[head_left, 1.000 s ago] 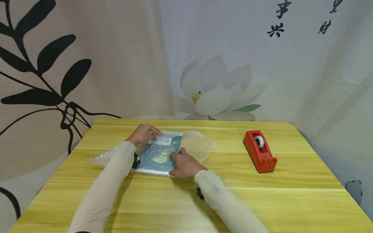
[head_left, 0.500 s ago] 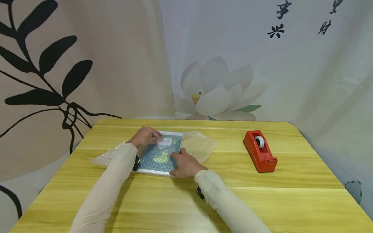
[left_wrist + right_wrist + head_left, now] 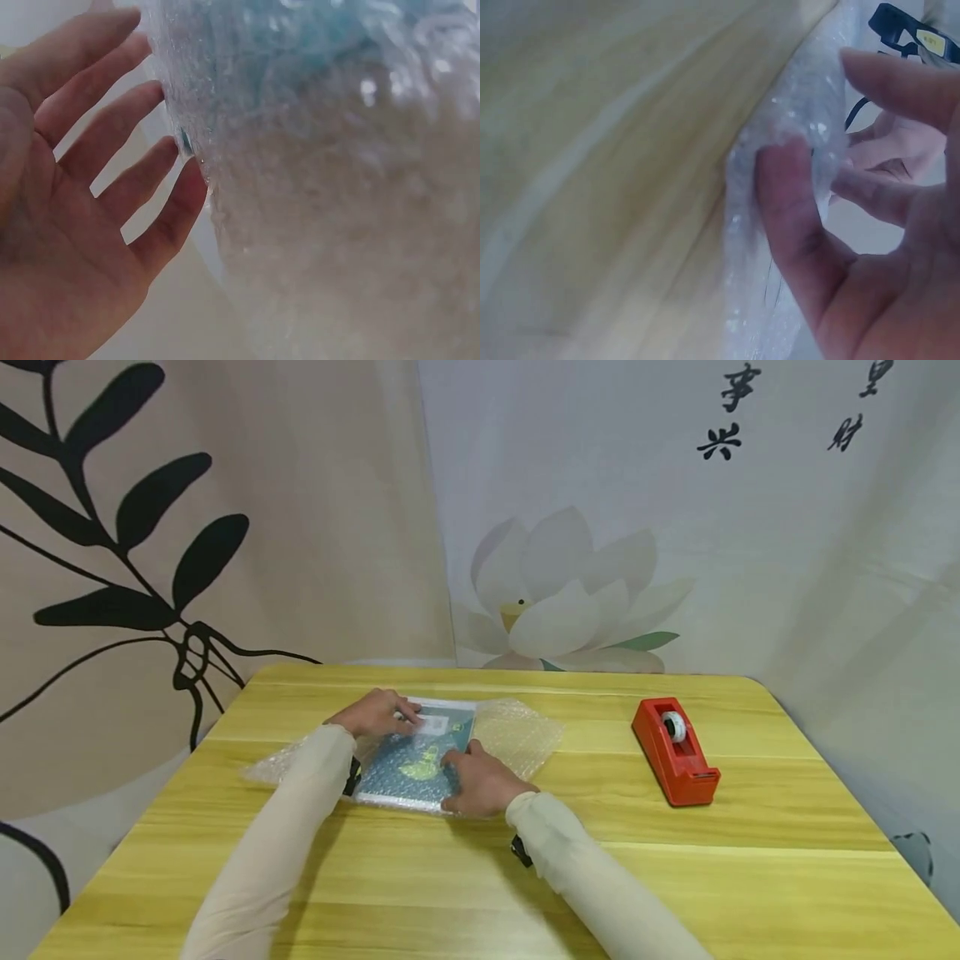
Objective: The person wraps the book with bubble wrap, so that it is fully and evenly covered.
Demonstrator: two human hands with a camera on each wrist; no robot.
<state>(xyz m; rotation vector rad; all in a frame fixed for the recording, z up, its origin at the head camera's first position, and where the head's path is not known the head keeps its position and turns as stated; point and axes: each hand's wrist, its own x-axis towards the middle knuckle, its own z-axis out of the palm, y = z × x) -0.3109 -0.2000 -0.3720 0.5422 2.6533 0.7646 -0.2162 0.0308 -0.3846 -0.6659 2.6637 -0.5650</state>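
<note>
A flat blue book (image 3: 408, 772) with a yellow-green print and a white label (image 3: 432, 725) lies on the table under bubble wrap (image 3: 519, 735). Wrap spreads out beyond its left and right sides. My left hand (image 3: 378, 713) rests on the upper left of the book; in the left wrist view its spread fingers (image 3: 116, 142) touch the wrap with their tips. At the lower right corner my right hand (image 3: 487, 782) grips the wrapped book. The right wrist view has the thumb (image 3: 787, 202) pressed on the wrap's edge, fingers on the other side. The book's underside is hidden.
A red tape dispenser (image 3: 675, 756) with a roll of tape stands on the right of the wooden table (image 3: 420, 893). Behind the table hangs a printed cloth (image 3: 345, 510). Each wrist wears a black strapped device (image 3: 521, 852).
My left hand has slid slightly right and down over the book's top, its fingers flattening near the label. The right hand keeps its hold. The whole view has shifted a little.
</note>
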